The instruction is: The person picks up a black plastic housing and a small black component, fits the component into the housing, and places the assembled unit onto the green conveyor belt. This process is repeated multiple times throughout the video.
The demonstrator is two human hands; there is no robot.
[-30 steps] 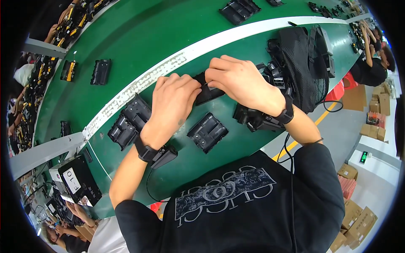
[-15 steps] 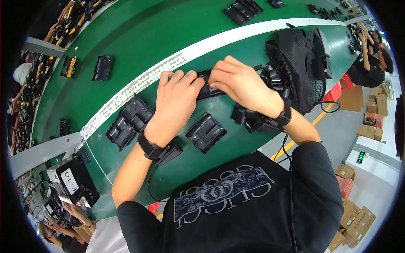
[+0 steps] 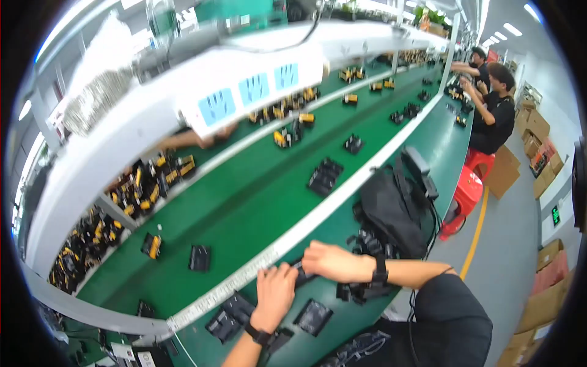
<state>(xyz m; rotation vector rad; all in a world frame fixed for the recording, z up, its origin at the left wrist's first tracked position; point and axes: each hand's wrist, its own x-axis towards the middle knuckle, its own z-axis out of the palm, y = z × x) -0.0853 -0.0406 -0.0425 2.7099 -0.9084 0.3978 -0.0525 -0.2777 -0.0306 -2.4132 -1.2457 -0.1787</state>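
My left hand (image 3: 275,295) and my right hand (image 3: 336,263) meet at a black plastic housing (image 3: 304,276) near the white rail. Curled fingers of both hands grip it from either side and cover most of it. Closer to me, a separate black housing (image 3: 313,317) lies on the green table. Beside my left wrist rest more black housings (image 3: 227,318), partly behind the forearm. To the right of my right hand is a heap of small black parts (image 3: 367,243), next to a black bag (image 3: 396,211). Each wrist wears a black strap.
Beyond the white rail (image 3: 287,240), a green belt (image 3: 257,202) carries black housings (image 3: 325,176) and yellow-black pieces (image 3: 151,246). A white beam with blue sockets (image 3: 254,88) arches overhead. Red stools (image 3: 468,186) and seated people (image 3: 492,116) are at the right; a worker's arm reaches in across the belt.
My view has swung upward, bringing the overhead beam and more of the belt into sight. Both hands stay on the same black housing, with little visible change in grip.
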